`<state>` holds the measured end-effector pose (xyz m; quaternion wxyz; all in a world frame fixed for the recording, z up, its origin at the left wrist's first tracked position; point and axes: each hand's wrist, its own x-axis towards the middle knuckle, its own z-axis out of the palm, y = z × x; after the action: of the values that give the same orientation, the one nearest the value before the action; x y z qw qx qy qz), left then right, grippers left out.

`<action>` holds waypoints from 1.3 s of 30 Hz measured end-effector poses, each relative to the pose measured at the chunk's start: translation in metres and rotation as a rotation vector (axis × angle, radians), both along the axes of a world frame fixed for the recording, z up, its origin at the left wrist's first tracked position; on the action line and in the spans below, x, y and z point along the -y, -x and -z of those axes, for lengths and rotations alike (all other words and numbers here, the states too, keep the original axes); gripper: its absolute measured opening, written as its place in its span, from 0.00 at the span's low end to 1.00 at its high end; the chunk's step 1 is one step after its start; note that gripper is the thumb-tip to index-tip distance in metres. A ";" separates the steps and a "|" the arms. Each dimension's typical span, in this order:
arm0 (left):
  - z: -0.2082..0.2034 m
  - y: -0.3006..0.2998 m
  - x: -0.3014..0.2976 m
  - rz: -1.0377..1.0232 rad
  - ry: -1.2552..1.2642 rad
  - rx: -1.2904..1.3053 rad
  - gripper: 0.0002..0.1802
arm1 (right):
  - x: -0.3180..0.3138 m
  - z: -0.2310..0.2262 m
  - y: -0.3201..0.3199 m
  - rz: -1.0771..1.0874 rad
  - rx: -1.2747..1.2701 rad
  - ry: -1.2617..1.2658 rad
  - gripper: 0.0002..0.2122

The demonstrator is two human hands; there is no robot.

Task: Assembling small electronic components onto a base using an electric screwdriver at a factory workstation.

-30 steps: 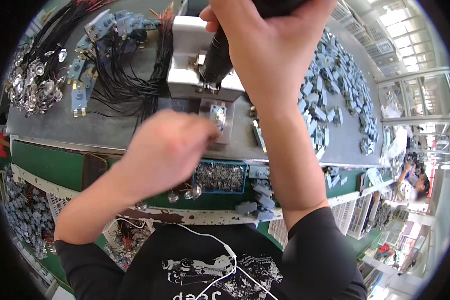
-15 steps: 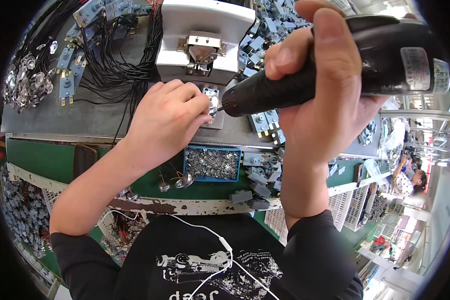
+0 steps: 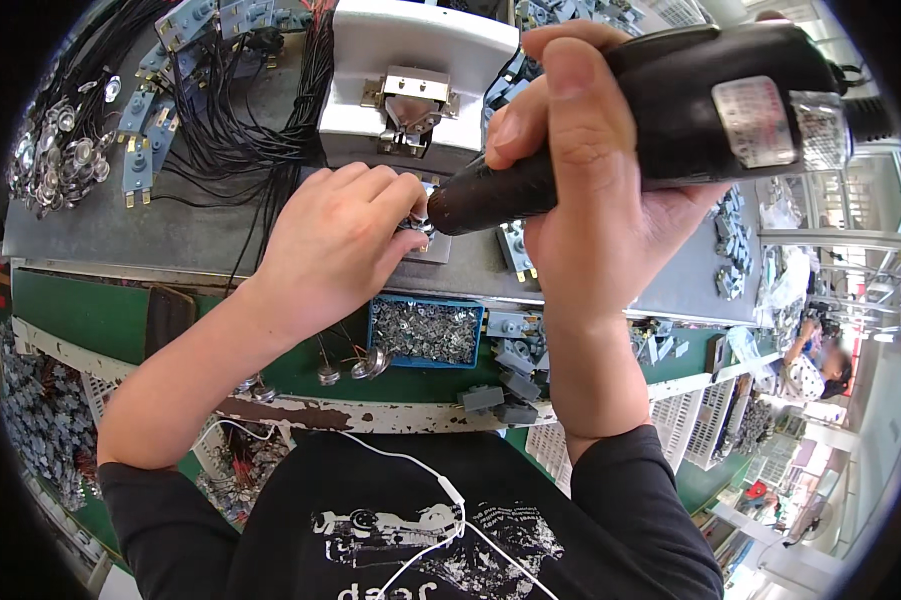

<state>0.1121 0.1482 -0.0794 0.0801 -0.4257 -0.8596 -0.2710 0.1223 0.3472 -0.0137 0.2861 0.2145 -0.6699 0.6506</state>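
Observation:
My right hand [image 3: 600, 200] is wrapped around a black electric screwdriver [image 3: 675, 110], its cord end pointing right. The driver's narrow tip end reaches a small silver metal part [image 3: 422, 226] below the white machine head. My left hand [image 3: 338, 240] has its fingers bent and pinched together around that part, which sits on a metal block [image 3: 432, 256]. Fingers and driver nose cover most of the part, so its full shape and the driver's bit are hidden. Just behind stands the white machine block [image 3: 355, 45] with a metal clamp fitting [image 3: 413, 100].
A blue tray [image 3: 373, 333] of small metal pieces stands near the front edge. Grey switch-like housings [image 3: 515, 355] lie beside it. Black wires [image 3: 240, 145] and round silver discs [image 3: 65, 150] fill the left side. A person [image 3: 805, 375] is far right.
The screwdriver and my right hand have moved left, bringing the nose over the metal part, against my left fingertips. My left hand has stayed nearly in place.

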 end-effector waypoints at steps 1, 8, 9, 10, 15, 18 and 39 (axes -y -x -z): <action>0.002 -0.001 0.001 -0.009 -0.005 -0.008 0.18 | 0.012 -0.004 -0.001 -0.006 0.001 0.001 0.12; 0.002 0.003 0.003 -0.014 0.015 0.051 0.21 | 0.029 -0.005 0.012 -0.032 0.013 0.063 0.07; -0.001 0.005 0.002 -0.017 0.011 0.053 0.21 | 0.026 -0.006 0.014 -0.118 0.020 0.028 0.07; -0.004 0.006 0.001 0.004 0.057 0.132 0.21 | 0.026 -0.005 0.011 -0.123 0.023 0.024 0.07; 0.002 0.006 0.006 0.021 0.039 0.155 0.20 | 0.035 -0.003 -0.009 -0.034 0.057 0.055 0.09; 0.005 0.006 0.003 0.028 0.063 0.191 0.21 | 0.021 0.004 -0.001 -0.056 0.044 -0.018 0.15; -0.013 0.014 0.024 0.213 0.076 0.035 0.19 | 0.029 -0.050 -0.003 0.480 0.347 0.017 0.18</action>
<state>0.0981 0.1242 -0.0662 0.0193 -0.5127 -0.8204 -0.2525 0.1256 0.3184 0.0366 0.3148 -0.0666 -0.7351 0.5968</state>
